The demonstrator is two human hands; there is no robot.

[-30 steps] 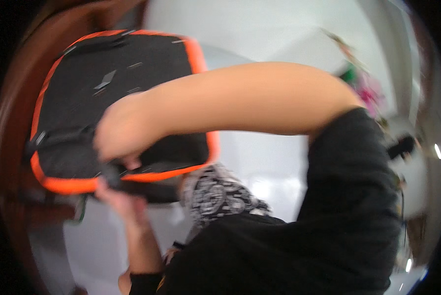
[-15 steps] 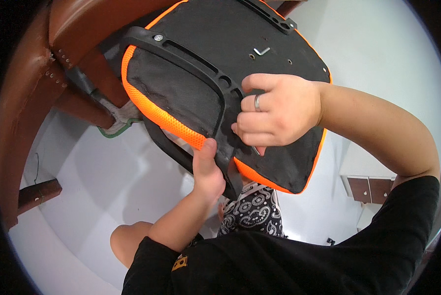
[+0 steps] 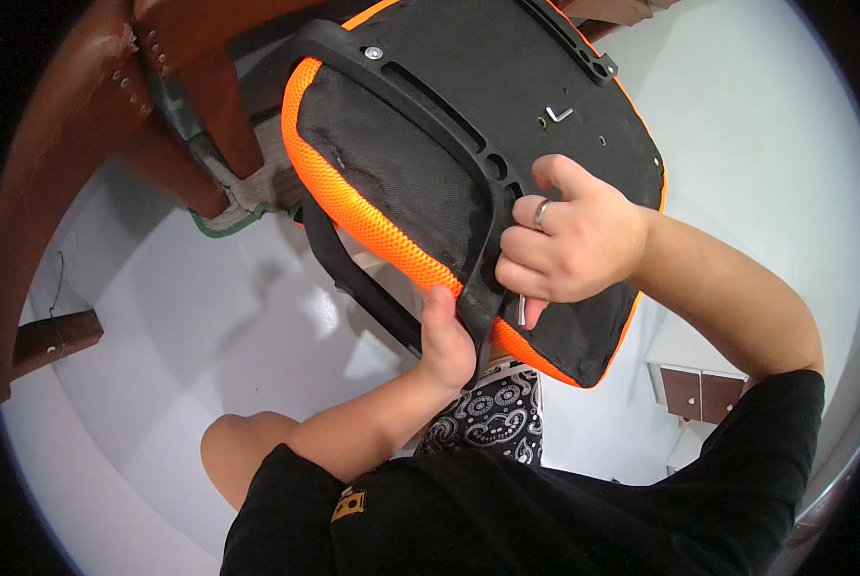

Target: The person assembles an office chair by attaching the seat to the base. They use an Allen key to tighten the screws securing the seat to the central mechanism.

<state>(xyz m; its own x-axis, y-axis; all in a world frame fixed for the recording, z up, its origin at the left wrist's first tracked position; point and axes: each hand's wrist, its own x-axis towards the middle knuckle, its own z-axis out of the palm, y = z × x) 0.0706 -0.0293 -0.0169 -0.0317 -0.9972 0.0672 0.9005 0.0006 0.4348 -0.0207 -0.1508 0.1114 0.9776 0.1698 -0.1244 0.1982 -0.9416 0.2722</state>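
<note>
Fingers of the right hand (image 3: 569, 240) curled over the black plastic armrest bracket (image 3: 420, 106) on the underside of an orange-edged chair seat (image 3: 507, 86), a small metal hex key (image 3: 522, 309) pinched beneath them. Left hand (image 3: 446, 338) clasped on the seat's near orange edge, bracing it. Second hex key (image 3: 558, 113) loose near the far edge; brown wooden furniture (image 3: 94, 125) beyond the left edge.

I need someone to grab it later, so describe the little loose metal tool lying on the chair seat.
Find the upturned black chair seat with the orange mesh edge. On its flat underside, above the right hand, lies a small L-shaped hex key. It is bare silver metal and loose, unlike the dark screw holes around it.
</note>
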